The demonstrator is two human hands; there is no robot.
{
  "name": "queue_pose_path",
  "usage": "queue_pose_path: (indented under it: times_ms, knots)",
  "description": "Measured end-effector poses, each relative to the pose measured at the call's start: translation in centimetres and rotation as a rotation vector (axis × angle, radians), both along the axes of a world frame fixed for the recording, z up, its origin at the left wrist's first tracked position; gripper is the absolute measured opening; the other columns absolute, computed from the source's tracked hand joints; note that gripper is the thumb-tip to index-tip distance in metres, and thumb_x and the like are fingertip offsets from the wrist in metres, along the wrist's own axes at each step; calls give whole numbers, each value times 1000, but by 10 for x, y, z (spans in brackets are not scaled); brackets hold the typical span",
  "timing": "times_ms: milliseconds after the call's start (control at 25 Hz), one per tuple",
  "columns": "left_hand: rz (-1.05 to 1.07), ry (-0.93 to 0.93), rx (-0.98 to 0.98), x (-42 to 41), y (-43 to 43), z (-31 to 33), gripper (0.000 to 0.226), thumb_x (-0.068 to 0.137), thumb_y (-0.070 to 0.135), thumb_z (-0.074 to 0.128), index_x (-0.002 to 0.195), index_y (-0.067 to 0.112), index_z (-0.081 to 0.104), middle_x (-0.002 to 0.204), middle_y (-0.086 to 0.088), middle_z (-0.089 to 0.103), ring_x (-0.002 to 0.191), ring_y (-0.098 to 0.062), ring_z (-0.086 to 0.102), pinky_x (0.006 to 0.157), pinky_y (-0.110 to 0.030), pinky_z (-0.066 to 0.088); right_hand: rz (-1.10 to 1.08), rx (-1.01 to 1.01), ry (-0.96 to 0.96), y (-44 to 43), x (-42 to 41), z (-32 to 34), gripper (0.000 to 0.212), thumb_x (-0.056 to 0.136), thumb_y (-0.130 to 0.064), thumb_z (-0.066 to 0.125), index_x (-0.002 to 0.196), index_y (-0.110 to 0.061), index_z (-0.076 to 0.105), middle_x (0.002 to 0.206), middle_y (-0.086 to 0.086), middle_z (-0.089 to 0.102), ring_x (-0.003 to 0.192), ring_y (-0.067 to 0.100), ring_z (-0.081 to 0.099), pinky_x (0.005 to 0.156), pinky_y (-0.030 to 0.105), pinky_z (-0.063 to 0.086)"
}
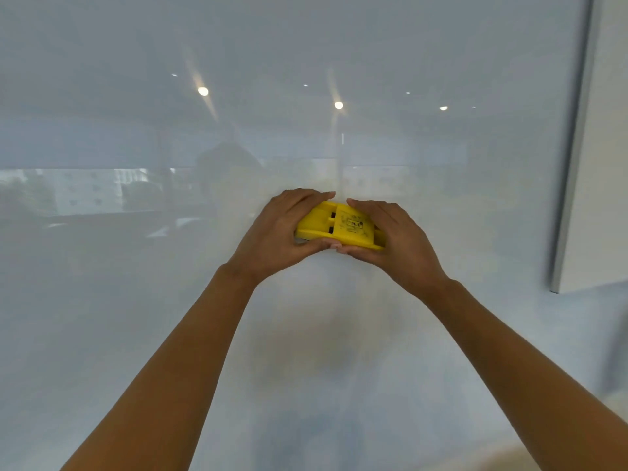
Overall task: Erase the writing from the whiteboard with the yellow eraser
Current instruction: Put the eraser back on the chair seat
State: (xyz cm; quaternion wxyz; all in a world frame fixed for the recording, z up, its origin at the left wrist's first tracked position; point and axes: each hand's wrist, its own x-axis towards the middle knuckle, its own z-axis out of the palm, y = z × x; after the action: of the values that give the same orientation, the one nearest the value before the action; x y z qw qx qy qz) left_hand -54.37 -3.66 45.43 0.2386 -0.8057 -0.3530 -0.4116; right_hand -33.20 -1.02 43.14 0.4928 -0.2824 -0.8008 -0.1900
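A glossy whiteboard (136, 317) fills nearly the whole view in front of me. The yellow eraser (339, 226) is pressed flat against it near the middle, lying lengthwise from left to right. My left hand (282, 232) wraps its left end, fingers above and thumb below. My right hand (397, 239) holds its right end the same way. The fingertips of both hands nearly meet over and under the eraser. I see no writing on the board around the eraser; only reflections of ceiling lights and a room show on it.
The whiteboard's right edge (574, 147) runs down the right side, with a pale wall (608, 164) beyond it. The edge ends at a lower corner at about mid-height.
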Motion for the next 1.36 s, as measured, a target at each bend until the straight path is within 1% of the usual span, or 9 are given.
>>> queue_pose_path:
  times_ms: [80,160,240,360,560,840,1000,1160,1360]
  knots:
    - [-42,-2,-60,23,12,-11,64,76,44,73,131,16,53,126,-4,57,118,-18,48,103,-28,35,-63,-42,-21,-1,26,-11,72,73,-60,58,131,-17,51,121,3,60,104,15,50,86,21,36]
    - [-108,-10,-119,51,24,-25,63,76,44,72,129,15,55,124,-3,57,117,-16,48,102,-26,35,-127,-93,-28,-3,55,-24,71,74,-58,59,131,-17,52,121,3,60,104,18,52,86,22,36]
    - [-182,-30,-188,79,35,-43,62,76,44,71,128,14,55,124,-4,56,117,-16,48,102,-24,36,-183,-155,-36,-7,84,-40,70,74,-57,60,131,-17,51,121,2,60,104,19,53,87,22,36]
    - [-280,-38,-301,129,51,-75,61,77,42,71,128,13,54,125,-4,55,117,-18,49,102,-28,39,-280,-246,-34,-16,133,-73,66,77,-51,65,132,-18,50,123,2,58,105,19,52,88,24,37]
    - [-395,10,-489,222,68,-139,59,82,38,69,132,16,49,130,-1,52,120,-14,47,101,-26,39,-452,-402,7,-31,214,-137,63,79,-48,68,132,-20,49,125,-1,56,107,18,50,90,27,37]
    - [-475,187,-706,357,80,-242,61,81,39,70,133,16,48,133,0,51,121,-16,47,99,-27,39,-646,-634,83,-52,324,-246,61,79,-49,70,129,-20,50,122,-1,57,104,18,52,84,25,37]
    - [-528,318,-795,431,80,-303,62,83,39,68,136,17,45,136,-1,49,123,-17,46,102,-30,40,-768,-750,129,-70,379,-313,60,79,-47,70,128,-18,50,121,0,56,103,21,52,84,30,40]
    - [-567,420,-854,492,72,-360,64,84,33,68,139,13,41,139,-5,47,126,-21,45,105,-30,37,-873,-859,149,-89,422,-372,61,82,-50,65,131,-21,45,126,-2,53,106,18,49,87,29,41]
    - [-606,534,-851,546,62,-425,64,89,34,62,142,11,37,143,-6,44,129,-19,43,108,-27,33,-944,-971,155,-106,462,-430,60,84,-50,62,133,-20,42,129,-1,51,110,18,48,91,29,39]
